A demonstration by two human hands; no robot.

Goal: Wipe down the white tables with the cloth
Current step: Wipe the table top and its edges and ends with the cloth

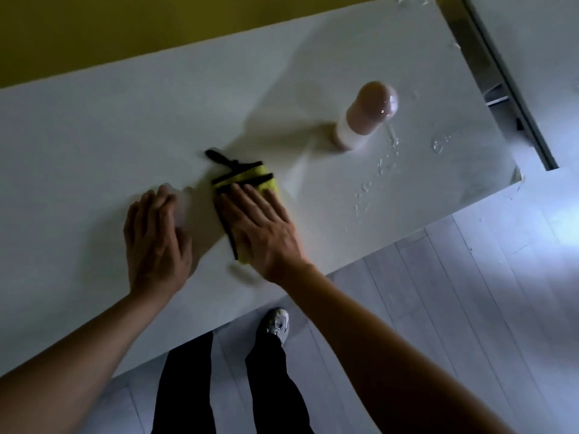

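Cloth (pixel 247 183): folded, yellow with black trim, flat on the table (pixel 94 136) near its front edge, mid-frame.
Left hand (pixel 156 236): mine, open, fingers spread, palm down on bare table just left of the cloth; gripping nothing.
Right hand (pixel 260 227): mine, open and flat, pressing on the cloth, not clutching it.
Bottle (pixel 363 117): upright, right of the cloth, apart.
Droplets (pixel 385 164): unwiped, farther right.
Risk: a rightward sweep could topple the bottle; a flat palm may slip off the cloth.
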